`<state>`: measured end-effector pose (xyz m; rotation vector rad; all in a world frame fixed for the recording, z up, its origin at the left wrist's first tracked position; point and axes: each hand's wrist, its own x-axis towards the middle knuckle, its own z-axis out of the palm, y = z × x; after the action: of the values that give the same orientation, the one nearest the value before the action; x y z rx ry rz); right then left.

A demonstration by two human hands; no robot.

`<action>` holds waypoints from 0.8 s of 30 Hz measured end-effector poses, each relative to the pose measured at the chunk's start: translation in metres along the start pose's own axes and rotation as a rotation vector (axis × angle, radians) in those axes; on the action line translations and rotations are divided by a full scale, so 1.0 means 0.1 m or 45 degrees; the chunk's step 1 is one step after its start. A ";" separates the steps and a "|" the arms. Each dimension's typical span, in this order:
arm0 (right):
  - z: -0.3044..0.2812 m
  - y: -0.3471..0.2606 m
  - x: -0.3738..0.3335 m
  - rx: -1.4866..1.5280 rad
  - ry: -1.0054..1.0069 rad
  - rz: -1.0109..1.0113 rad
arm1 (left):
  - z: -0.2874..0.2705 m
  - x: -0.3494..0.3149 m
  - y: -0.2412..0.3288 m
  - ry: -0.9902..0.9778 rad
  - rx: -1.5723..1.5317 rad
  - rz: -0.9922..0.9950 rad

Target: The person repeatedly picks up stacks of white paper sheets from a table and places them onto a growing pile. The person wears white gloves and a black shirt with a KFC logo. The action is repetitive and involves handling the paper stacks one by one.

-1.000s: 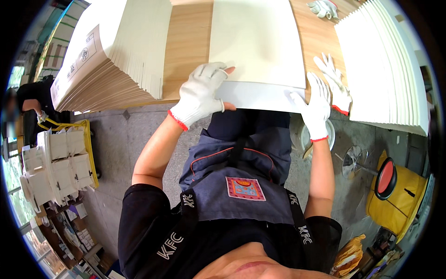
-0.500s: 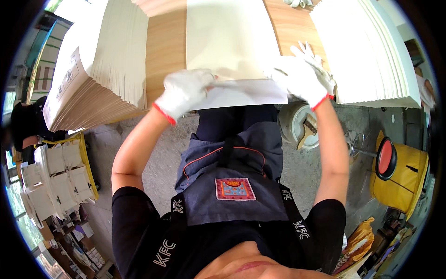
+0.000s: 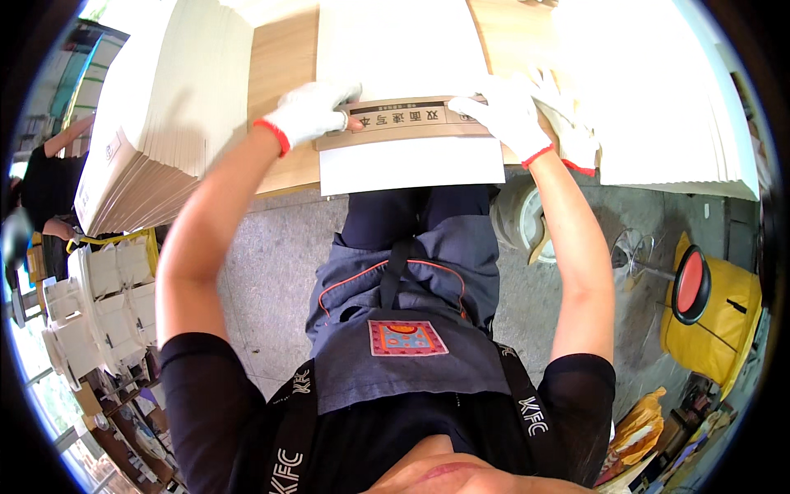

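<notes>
A brown printed paper cover strip [image 3: 403,120] runs across between my hands, near the front edge of the wooden table. Beneath it a white sheet [image 3: 411,166] juts out past that edge, and a long pale sheet [image 3: 399,49] reaches away behind it. My left hand [image 3: 311,115], in a white red-cuffed glove with a bare fingertip showing, pinches the strip's left end. At the right end my right hand [image 3: 504,119], gloved alike, grips the strip with its thumb laid along it. Beside the right hand lies a loose white glove [image 3: 569,132].
Tall stacks of pale sheets, a left stack [image 3: 193,90] and a right stack [image 3: 658,107], flank the table [image 3: 284,62]. Under the edge stands a bucket [image 3: 512,216] with a brush [image 3: 539,244]. A red round seat [image 3: 689,284] is at right; another person [image 3: 53,185] is far left.
The brown printed side of the cover now shows between my hands, where pale paper lay. Both hands have shifted slightly left and away from me; the loose glove is more exposed.
</notes>
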<state>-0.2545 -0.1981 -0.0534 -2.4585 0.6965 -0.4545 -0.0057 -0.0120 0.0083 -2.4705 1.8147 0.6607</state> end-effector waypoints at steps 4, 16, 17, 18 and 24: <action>0.07 0.03 0.01 -0.102 0.026 -0.054 | -0.31 0.29 0.33 -0.269 0.456 0.382; -0.48 0.49 -0.52 1.392 0.359 0.152 | -0.34 0.70 0.76 -0.597 0.766 0.766; -0.46 0.48 -0.57 0.944 0.366 0.157 | -0.32 0.70 0.75 -0.606 0.783 0.788; -0.47 0.32 -0.60 0.504 0.356 0.134 | -0.25 0.79 0.63 -0.576 0.653 0.807; -0.09 -0.37 -0.31 -0.475 -0.048 -0.762 | -0.29 0.74 0.60 -0.489 0.737 1.002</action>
<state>-0.2700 -0.1575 -0.0297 -3.0114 0.0035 -0.5306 -0.0329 -0.1062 0.0247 -1.1589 2.3299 0.4579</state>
